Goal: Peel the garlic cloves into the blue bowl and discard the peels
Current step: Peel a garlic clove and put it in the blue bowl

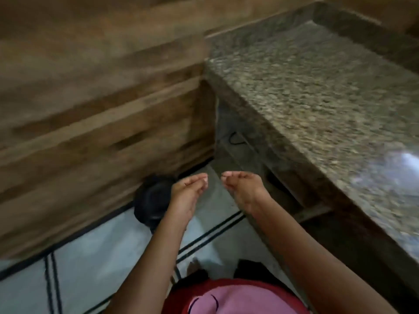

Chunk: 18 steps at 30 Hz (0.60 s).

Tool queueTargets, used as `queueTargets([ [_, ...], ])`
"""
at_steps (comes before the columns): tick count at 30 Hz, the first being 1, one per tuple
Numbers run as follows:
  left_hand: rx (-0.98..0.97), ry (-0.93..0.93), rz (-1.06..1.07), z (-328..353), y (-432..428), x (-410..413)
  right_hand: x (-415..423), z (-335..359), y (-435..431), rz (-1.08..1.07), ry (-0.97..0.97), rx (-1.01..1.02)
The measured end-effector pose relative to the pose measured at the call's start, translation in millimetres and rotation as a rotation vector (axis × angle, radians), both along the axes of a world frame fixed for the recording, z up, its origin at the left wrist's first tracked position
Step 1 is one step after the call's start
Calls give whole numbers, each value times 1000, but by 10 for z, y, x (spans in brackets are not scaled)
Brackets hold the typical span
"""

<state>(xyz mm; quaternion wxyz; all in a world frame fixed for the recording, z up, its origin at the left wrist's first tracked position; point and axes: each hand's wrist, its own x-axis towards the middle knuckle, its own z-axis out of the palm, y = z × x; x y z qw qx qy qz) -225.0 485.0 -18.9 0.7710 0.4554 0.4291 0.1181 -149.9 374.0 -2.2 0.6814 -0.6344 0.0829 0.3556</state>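
Garlic peels possibly cupped in the left hand (pixel 188 192) or the right hand (pixel 243 189), but could not tell from the blurred head view. Made out nothing plainly between the fingers.

Held the left hand out in front, low over the floor (pixel 102 257), fingers curled in and bunched against the thumb, tips pointing right. Held the right hand just beside it, apart by a narrow gap, fingers likewise curled, tips gathered and pointing left. Could not tell whether either of the hands gripped anything or was merely closed on itself.

Had both bare forearms stretched up from the bottom of the frame, above a pink and red garment (pixel 238 298).

Saw a dark round container (pixel 150 200) on the floor, partly behind the left hand and wrist, close against the foot of a wood-panelled wall (pixel 90 109). Too blurred to read its opening or contents.

Noted pale floor tiles crossed by dark double lines. Stood beside a speckled stone surface (pixel 317 98) on the right, with a raised back edge and a bright glare (pixel 405 171) near the frame's right edge. Made out a shadowed shelf (pixel 238 152) below that surface, with a thin dark loop (pixel 235 138) on it, cord or wire, could not tell which.
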Motion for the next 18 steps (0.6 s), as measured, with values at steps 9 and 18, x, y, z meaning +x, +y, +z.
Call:
queueTargets([
  [9, -86, 219, 274, -614, 1367, -522, -308, -584, 1715, 257, 118, -87],
  [18, -72, 439, 273, -1400, 1920, -608, -106, -1475, 2518, 504, 143, -379],
])
